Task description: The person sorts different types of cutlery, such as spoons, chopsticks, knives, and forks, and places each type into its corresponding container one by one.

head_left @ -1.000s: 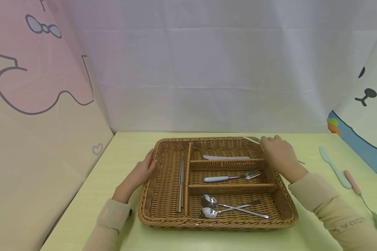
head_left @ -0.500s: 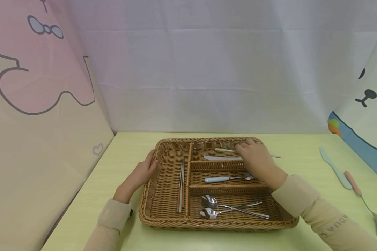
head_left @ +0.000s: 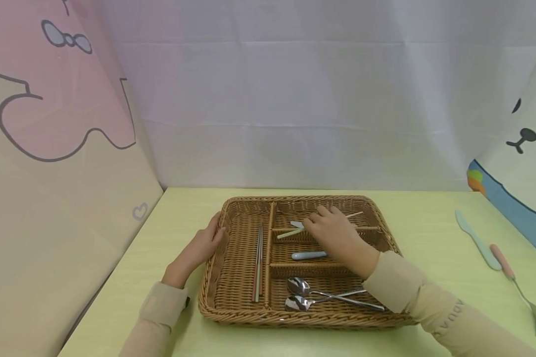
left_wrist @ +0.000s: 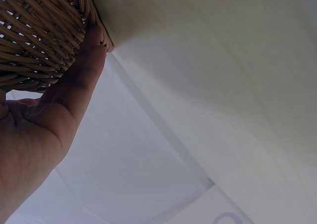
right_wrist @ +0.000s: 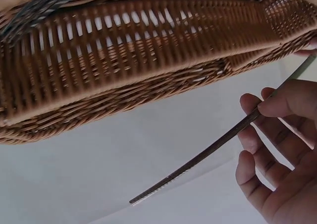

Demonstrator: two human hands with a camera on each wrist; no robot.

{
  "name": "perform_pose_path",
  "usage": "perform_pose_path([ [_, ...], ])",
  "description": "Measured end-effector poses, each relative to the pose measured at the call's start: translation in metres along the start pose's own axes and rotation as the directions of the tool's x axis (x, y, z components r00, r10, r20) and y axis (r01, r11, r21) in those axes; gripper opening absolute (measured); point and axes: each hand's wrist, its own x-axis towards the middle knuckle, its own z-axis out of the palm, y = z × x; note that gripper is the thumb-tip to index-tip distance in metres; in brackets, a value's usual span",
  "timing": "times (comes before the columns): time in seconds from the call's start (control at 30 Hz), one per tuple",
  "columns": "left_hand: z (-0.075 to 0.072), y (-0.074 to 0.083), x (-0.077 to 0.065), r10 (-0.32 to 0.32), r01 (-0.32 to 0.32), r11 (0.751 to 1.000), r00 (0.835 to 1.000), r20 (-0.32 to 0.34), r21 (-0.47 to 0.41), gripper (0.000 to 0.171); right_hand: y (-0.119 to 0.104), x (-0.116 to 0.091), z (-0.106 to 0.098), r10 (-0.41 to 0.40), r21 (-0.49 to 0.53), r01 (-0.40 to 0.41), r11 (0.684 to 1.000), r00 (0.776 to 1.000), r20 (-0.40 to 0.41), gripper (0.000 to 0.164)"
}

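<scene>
My left hand [head_left: 203, 245] grips the left side of a brown wicker cutlery basket [head_left: 303, 320], thumb over the rim. In the left wrist view its fingers lie along the outer weave. My right hand [head_left: 337, 238] pinches a chopstick [right_wrist: 198, 157] between thumb and fingers, above the divider of the two upper right compartments. The chopstick's pale green end points left and its thin tip right. A pair of chopsticks [head_left: 257, 270] lies in the long left compartment. Under the right hand, a table knife [head_left: 296, 224] and a blue-handled fork [head_left: 308, 256] are partly hidden.
Two crossed metal spoons [head_left: 298, 285] lie in the basket's front right compartment. On the pale yellow-green table [head_left: 433, 218] at right lie a mint green knife [head_left: 478, 240] and a pink-handled fork [head_left: 502, 261]. Printed cloth stands at the sides, a plain white sheet [head_left: 272, 109] behind.
My right hand has moved left with the chopstick, from the basket's far right corner to over the middle. The left hand and the basket have stayed in place.
</scene>
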Motion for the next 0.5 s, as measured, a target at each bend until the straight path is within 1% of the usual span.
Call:
perform_pose_path([
  [0.07,0.0,0.0,0.0,0.007,-0.007,1.0,1.0,-0.004,0.006,0.059,-0.005,0.002,0.001,-0.023,-0.005,0.023,1.0,1.0,-0.01,0.025],
  [0.3,-0.001,0.001,0.0,0.026,-0.025,1.0,1.0,-0.01,0.016,0.059,-0.022,0.012,-0.001,-0.108,-0.032,0.108,0.994,0.994,-0.019,0.029],
  [0.37,-0.001,0.001,0.0,0.021,-0.021,1.0,1.0,-0.01,0.014,0.059,-0.026,0.016,-0.002,-0.132,-0.044,0.13,0.99,0.991,-0.027,0.03],
  [0.5,-0.001,0.002,0.0,0.01,-0.01,1.0,1.0,-0.005,0.008,0.059,-0.034,0.024,-0.003,-0.162,-0.059,0.16,0.985,0.987,-0.026,0.025],
])
